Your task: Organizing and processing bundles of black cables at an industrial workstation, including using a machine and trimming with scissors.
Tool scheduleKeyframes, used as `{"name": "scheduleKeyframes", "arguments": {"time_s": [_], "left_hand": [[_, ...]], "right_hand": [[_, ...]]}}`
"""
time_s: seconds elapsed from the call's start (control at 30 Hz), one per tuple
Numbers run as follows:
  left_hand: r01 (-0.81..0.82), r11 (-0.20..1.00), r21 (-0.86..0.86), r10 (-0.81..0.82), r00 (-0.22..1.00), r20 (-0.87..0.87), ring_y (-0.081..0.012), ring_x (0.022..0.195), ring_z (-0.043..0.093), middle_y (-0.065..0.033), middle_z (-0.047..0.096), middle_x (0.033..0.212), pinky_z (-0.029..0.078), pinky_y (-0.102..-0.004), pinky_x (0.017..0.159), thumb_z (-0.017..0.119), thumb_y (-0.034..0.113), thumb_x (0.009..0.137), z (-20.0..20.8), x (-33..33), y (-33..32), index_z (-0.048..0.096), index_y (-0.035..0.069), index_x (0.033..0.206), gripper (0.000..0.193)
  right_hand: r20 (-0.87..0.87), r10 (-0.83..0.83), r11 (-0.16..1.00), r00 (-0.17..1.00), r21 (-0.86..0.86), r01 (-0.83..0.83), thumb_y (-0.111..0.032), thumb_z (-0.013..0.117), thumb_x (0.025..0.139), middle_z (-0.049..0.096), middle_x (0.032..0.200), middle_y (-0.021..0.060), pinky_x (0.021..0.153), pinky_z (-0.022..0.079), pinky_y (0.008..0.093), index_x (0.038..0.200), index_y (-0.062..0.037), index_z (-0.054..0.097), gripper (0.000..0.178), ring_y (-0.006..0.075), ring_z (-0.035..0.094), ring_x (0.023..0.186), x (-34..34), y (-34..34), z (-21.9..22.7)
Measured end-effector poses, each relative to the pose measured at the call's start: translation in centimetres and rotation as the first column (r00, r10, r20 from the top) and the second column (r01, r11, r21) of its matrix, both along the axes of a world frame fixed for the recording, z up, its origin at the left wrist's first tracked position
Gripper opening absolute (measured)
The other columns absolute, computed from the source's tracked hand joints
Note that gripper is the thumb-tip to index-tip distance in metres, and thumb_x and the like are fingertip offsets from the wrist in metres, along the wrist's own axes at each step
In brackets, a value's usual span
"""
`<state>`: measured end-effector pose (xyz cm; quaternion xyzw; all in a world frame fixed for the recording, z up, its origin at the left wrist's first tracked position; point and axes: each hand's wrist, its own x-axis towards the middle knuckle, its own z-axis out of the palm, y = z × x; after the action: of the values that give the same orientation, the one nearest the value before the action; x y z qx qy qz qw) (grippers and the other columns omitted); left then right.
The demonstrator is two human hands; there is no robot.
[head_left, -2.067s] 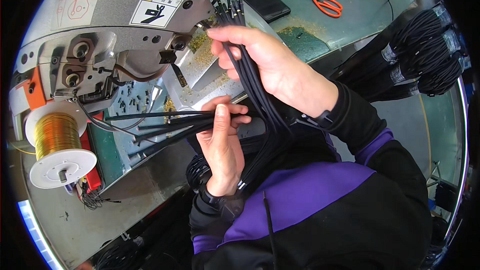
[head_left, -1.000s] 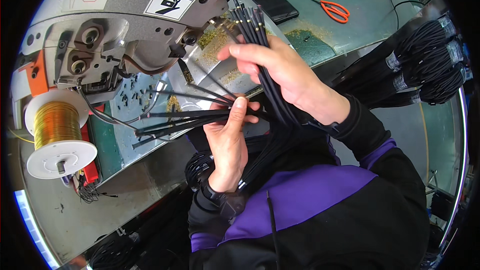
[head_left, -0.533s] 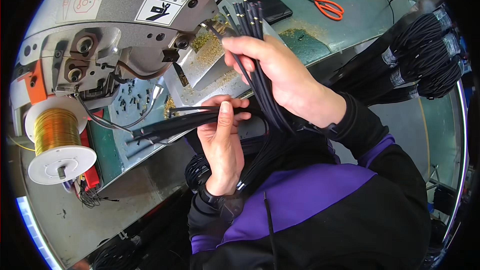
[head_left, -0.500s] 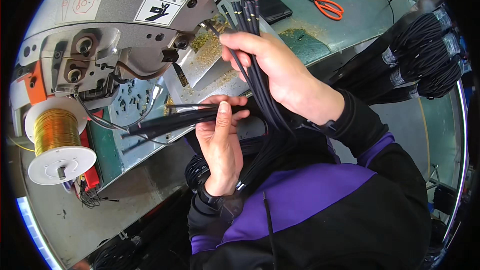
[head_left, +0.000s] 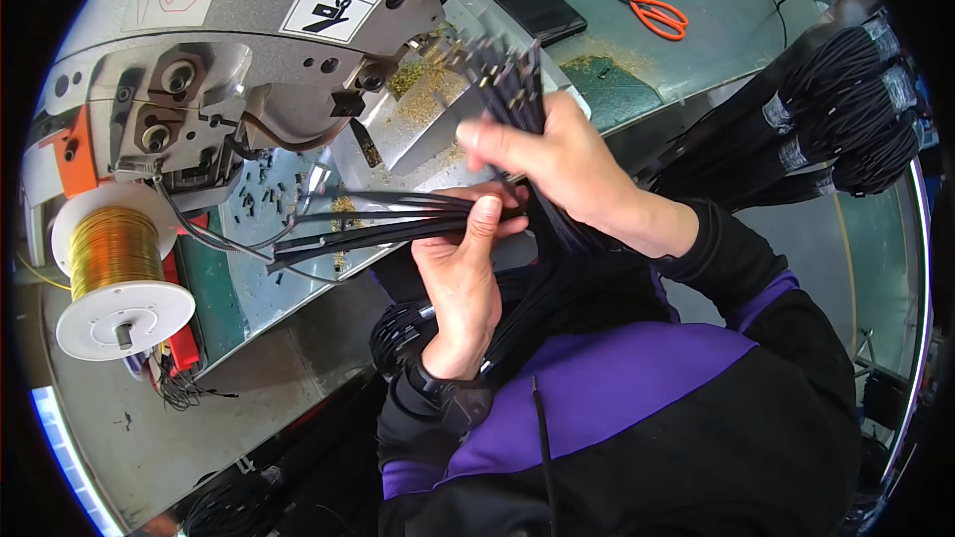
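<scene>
My left hand (head_left: pixel 461 273) is closed around a bundle of thin black cords (head_left: pixel 383 224), thumb on top, their loose ends fanning out to the left. Above and to the right, my right hand (head_left: pixel 552 159) grips a second bundle of black cords (head_left: pixel 517 104). Small gold-coloured bands show near the upper ends of that bundle, which are blurred by motion. Both bundles run down together toward my lap. Just left of the right hand's cord tips is the head of a grey crimping machine (head_left: pixel 373 75).
A spool of brass-coloured wire (head_left: pixel 117 244) hangs on the machine's left. Metal scraps (head_left: pixel 423 85) and black offcuts (head_left: pixel 264 189) litter the bench. Farther back lie a black phone (head_left: pixel 530 2) and orange-handled scissors (head_left: pixel 657 17). Tied cord bundles (head_left: pixel 846 109) are at the right.
My right hand has moved slightly down and right, its cord ends drawn away from the machine head. My left hand has shifted right and up, closer to it, and its cords have spread apart.
</scene>
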<state>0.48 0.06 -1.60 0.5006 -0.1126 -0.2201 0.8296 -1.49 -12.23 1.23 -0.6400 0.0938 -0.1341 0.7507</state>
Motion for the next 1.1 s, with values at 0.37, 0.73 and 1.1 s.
{"name": "scheduleKeyframes", "arguments": {"time_s": [0.37, 0.73, 1.1], "left_hand": [[-0.084, 0.993, -0.079, 0.096, 0.983, 0.157, -0.0253, 0.083, 0.059, -0.0131, 0.058, 0.083, 0.052, -0.0289, 0.065, 0.055, 0.011, 0.082, 1.3, 1.1, 1.9, 0.05, 0.0, 0.087, 0.013], [-0.121, 0.991, -0.062, 0.127, 0.986, 0.112, -0.025, 0.083, 0.059, -0.0113, 0.057, 0.085, 0.052, -0.0287, 0.065, 0.055, 0.016, 0.082, 1.6, 1.1, 2.0, 0.053, 0.001, 0.091, 0.018], [-0.106, 0.994, -0.037, 0.109, 0.989, 0.103, -0.0197, 0.072, 0.058, -0.01, 0.057, 0.081, 0.049, -0.0251, 0.057, 0.059, 0.011, 0.079, 1.2, 1.3, 1.4, 0.054, -0.002, 0.086, 0.015]], "right_hand": [[0.0, 0.023, 0.836, 1.0, 0.549, -0.019, -0.021, 0.059, 0.078, 0.045, 0.054, -0.0055, 0.048, 0.03, 0.0168, 0.068, -0.0054, 0.056, 0.019, 0.003, 0.039, 0.051, 2.2, 0.2, 2.9], [-0.019, -0.003, 0.807, 1.0, 0.59, 0.013, -0.022, 0.06, 0.077, 0.044, 0.053, -0.0077, 0.049, 0.032, 0.0176, 0.071, -0.0071, 0.057, 0.016, 0.0029, 0.041, 0.051, 2.8, -0.3, 2.0], [-0.062, -0.04, 0.721, 0.997, 0.69, 0.072, -0.024, 0.061, 0.076, 0.046, 0.055, -0.0074, 0.05, 0.032, 0.0173, 0.074, -0.0083, 0.058, 0.016, 0.003, 0.041, 0.051, 3.9, -0.1, 1.3]]}}
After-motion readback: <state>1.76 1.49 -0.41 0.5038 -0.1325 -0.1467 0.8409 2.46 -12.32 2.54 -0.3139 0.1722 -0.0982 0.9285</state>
